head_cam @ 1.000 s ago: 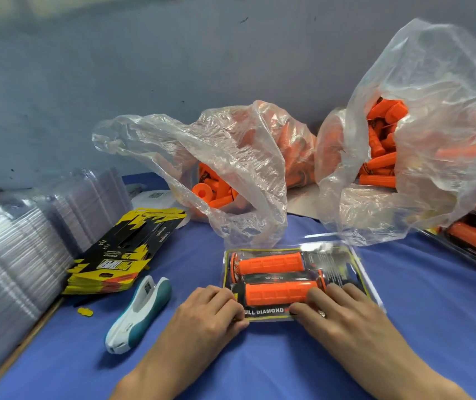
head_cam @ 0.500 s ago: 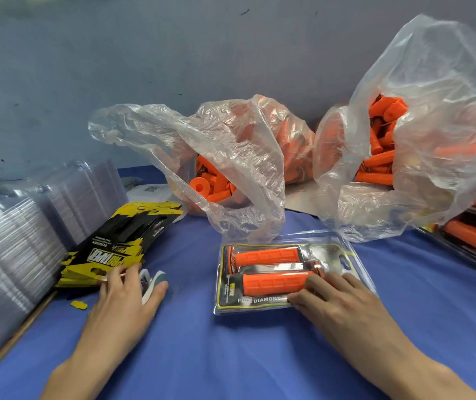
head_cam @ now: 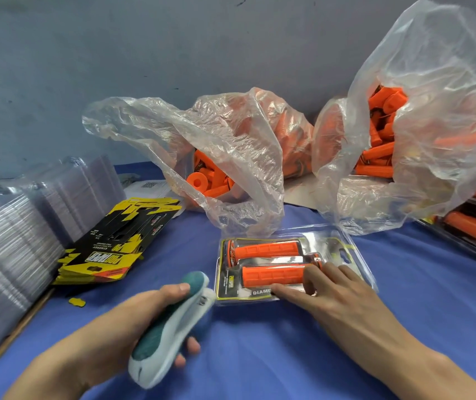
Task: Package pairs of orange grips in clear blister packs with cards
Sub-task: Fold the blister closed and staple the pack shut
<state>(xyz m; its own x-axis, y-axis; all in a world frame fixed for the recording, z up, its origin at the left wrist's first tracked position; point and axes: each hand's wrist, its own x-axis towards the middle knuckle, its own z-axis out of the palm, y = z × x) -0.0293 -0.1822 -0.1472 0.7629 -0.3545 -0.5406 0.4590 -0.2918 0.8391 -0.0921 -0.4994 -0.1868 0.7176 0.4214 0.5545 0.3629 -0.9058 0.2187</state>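
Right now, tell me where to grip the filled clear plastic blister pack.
Likely best: pinch the flat right-end rim by the hang hole of the clear plastic blister pack, coming from the right with the right hand. The two orange grips bulge mid-pack; that rim lies flat, clear of the teal-and-white stapler in the left hand near the left corner.
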